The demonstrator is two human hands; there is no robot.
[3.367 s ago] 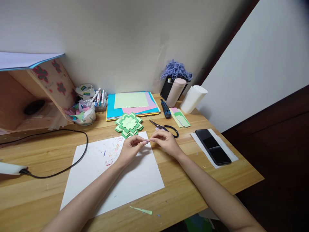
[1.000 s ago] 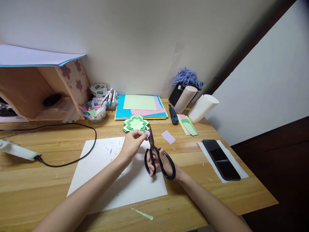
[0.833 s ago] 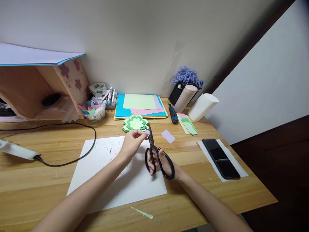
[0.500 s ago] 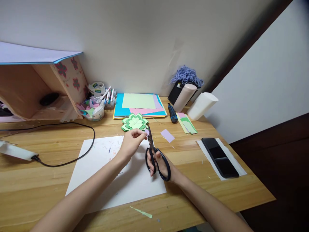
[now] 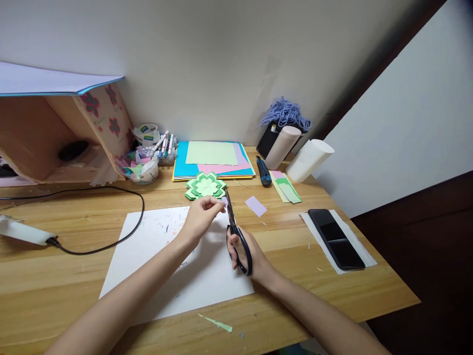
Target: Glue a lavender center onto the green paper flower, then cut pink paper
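My left hand (image 5: 201,215) pinches a small piece of purple paper (image 5: 225,201), mostly hidden by the fingers. Black-handled scissors (image 5: 244,252) are in my right hand (image 5: 248,249), its fingers through the loops. Their blades point away from me, right beside the purple piece, and look closed or nearly so. Just beyond my left fingers lies a layered green paper flower (image 5: 206,187). A purple paper rectangle (image 5: 256,206) rests on the table to the right of the blades. Under both hands is a white sheet (image 5: 148,266) with coloured marks.
A phone (image 5: 336,239) lies on white paper at right. Behind are stacked coloured sheets (image 5: 181,160), a utility knife (image 5: 263,171), paper strips (image 5: 286,190) and a tub of scraps (image 5: 148,173). A black cable (image 5: 142,212) loops at left. A thin green offcut (image 5: 216,323) lies near the front edge.
The scissors' handles have come together, closing the blades beside the purple piece. My left hand has stayed nearly still, keeping its pinch.
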